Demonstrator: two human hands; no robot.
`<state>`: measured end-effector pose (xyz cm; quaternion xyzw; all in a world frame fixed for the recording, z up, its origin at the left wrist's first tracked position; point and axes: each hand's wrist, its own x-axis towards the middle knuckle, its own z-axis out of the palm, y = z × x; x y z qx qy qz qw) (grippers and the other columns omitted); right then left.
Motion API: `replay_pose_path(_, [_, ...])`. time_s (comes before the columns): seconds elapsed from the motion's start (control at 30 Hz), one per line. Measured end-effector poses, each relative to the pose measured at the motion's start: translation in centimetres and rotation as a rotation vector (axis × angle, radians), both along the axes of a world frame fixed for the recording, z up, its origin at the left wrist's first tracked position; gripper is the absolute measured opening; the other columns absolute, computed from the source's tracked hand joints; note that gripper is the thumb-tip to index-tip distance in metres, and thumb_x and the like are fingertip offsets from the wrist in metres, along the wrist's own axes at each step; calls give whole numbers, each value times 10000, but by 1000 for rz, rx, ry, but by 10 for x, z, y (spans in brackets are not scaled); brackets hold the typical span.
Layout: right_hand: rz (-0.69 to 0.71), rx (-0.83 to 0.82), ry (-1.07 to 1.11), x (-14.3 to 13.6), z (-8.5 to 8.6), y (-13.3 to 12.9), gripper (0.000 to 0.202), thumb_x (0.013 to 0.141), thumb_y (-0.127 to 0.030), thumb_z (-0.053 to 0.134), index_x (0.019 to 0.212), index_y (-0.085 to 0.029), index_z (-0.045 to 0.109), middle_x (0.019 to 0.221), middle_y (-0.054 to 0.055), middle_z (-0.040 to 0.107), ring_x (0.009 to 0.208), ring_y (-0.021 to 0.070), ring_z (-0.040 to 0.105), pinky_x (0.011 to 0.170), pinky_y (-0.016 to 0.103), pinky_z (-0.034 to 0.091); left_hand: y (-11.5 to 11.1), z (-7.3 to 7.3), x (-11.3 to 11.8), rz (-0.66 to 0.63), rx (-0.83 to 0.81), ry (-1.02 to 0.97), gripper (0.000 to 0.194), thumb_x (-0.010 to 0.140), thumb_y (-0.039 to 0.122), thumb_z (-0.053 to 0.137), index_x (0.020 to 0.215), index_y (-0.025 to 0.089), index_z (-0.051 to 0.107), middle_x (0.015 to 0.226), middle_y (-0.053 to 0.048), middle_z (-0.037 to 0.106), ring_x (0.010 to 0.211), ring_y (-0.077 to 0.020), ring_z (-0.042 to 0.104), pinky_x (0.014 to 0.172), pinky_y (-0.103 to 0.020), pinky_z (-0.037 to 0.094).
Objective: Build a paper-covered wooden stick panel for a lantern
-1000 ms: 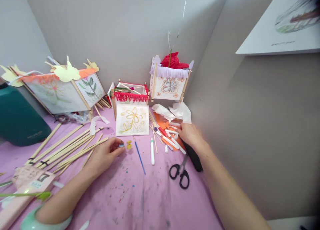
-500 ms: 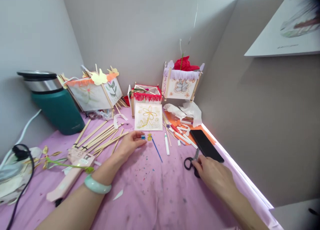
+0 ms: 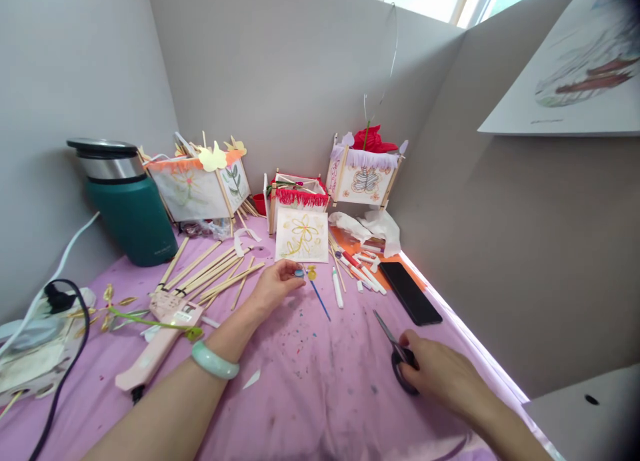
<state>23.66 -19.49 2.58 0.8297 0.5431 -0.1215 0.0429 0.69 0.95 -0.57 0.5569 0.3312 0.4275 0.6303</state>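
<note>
My left hand [image 3: 277, 286], with a pale green bangle [image 3: 215, 361] on the wrist, has thumb and fingers closed around a small blue piece [image 3: 299, 273], perhaps a little paint pot. Just right of it sits a small yellow piece [image 3: 312, 273], and a thin blue stick [image 3: 321, 301] lies below that. Behind them a white card [image 3: 302, 235] with a yellow flower drawing leans against a red-trimmed lantern-like frame [image 3: 300, 197]. My right hand [image 3: 435, 367] is closed on the handles of black-handled scissors [image 3: 386, 327], whose blades point away to the left.
Wooden sticks [image 3: 215, 274] and a pink glue gun [image 3: 160, 351] lie on the left, near a teal tumbler [image 3: 130, 214]. A black phone [image 3: 411, 293], several markers [image 3: 360, 271] and crumpled white tissue [image 3: 383, 231] are on the right. Decorated stick-framed boxes [image 3: 365, 177] line the back wall.
My right hand has taken the scissors by the handles and turned them, bringing them nearer and away from the phone. My left hand keeps the blue piece. The camera view has shifted.
</note>
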Motion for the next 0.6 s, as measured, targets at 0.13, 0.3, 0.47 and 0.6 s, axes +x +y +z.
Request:
replay_pose_path(0.13, [6, 67, 496, 4, 3, -14, 198, 763, -255, 532, 936, -204, 615, 699, 14, 600, 624, 166, 530, 564, 281, 329, -1, 0, 1, 7, -7, -10, 320, 571, 198, 764, 837, 159, 592, 746, 7, 674, 671, -138, 666, 702, -294, 528])
replay_pose_path(0.3, [70, 178, 1437, -14, 0, 5, 309, 813, -448, 605, 976, -187, 568, 719, 8, 600, 619, 129, 552, 555, 243, 369, -3, 4, -1, 32, 19, -22, 328, 600, 266, 776, 854, 162, 597, 730, -1, 675, 661, -152, 673, 668, -293, 536])
replay_pose_path(0.47, [94, 237, 1783, -49, -11, 48, 416, 716, -451, 717, 980, -202, 514, 827, 27, 605, 640, 143, 601, 369, 164, 267, 2, 3, -2, 60, 50, -43, 355, 590, 272, 779, 869, 158, 592, 738, -4, 671, 665, -144, 658, 667, -288, 527])
replay_pose_path(0.6, [200, 128, 1883, -64, -3, 82, 500, 676, -426, 768, 1054, -214, 520, 819, 15, 598, 631, 128, 574, 398, 171, 308, 11, 0, -4, 132, 87, -69, 382, 563, 253, 785, 874, 165, 582, 749, 2, 655, 707, -143, 640, 707, -290, 513])
